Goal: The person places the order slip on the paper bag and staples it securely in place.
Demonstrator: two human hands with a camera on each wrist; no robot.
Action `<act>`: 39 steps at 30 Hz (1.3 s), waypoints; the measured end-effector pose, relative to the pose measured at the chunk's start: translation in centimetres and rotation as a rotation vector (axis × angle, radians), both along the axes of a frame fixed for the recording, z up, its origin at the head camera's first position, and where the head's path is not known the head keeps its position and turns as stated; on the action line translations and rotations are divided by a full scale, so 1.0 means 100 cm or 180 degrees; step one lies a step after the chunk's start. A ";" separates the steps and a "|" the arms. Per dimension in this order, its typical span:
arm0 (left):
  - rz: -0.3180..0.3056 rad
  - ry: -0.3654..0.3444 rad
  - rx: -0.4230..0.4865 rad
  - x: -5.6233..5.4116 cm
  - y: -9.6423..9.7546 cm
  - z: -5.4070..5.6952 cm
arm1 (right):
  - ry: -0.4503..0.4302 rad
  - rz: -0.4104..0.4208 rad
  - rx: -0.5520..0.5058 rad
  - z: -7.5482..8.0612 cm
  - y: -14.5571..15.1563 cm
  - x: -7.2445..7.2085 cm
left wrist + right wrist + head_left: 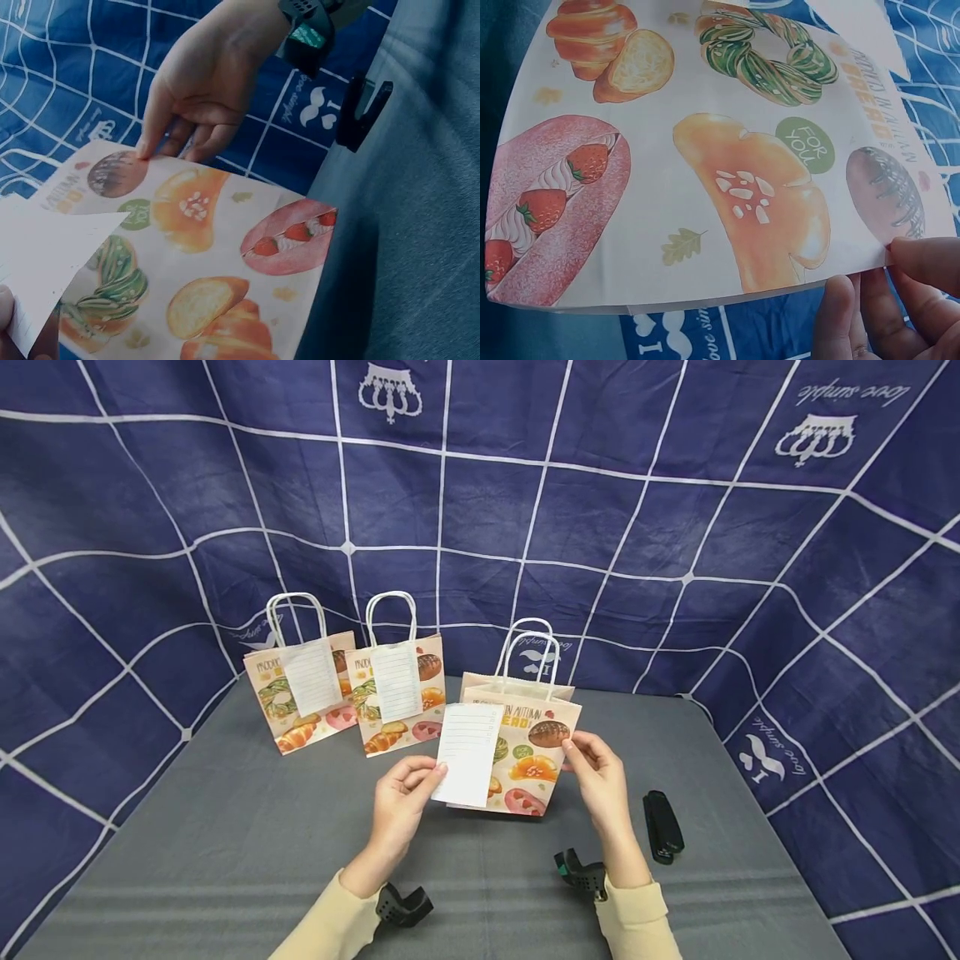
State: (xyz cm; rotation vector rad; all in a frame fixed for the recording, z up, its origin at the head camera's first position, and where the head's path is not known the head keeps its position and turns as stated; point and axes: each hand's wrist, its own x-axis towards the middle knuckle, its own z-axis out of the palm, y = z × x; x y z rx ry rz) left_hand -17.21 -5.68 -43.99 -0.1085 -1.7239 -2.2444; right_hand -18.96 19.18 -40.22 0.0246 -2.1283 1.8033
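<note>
My left hand [402,795] pinches a white lined slip of paper [467,756] by its lower left side. The slip lies in front of the left part of a paper bag [536,777] printed with breads. In the left wrist view, the slip [56,251] covers part of the bag's print. My right hand [600,777] pinches the bag's right edge near the dark loaf picture; in the right wrist view the thumb [926,259] is on the printed face and the fingers are behind. White twisted handles rise from the bag. Another bag stands just behind it, mostly hidden.
Two similar bags, one at far left [268,681] and one beside it [433,693], each bear a lined slip on the front. A black stapler [663,827] lies on the grey table [225,860] at the right. Blue checked cloth [480,502] surrounds the table's back and sides.
</note>
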 end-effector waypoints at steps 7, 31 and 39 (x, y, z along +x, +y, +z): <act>-0.0019 0.0125 0.0056 0.001 0.005 -0.004 | 0.0061 0.0078 0.0085 -0.002 -0.005 0.002; 0.0038 0.0103 0.0063 0.009 0.015 -0.014 | -0.0005 0.0571 0.0399 -0.002 -0.010 0.007; -0.0021 0.0018 -0.0015 0.011 0.018 -0.019 | -0.0121 0.0803 0.0610 0.024 -0.019 0.022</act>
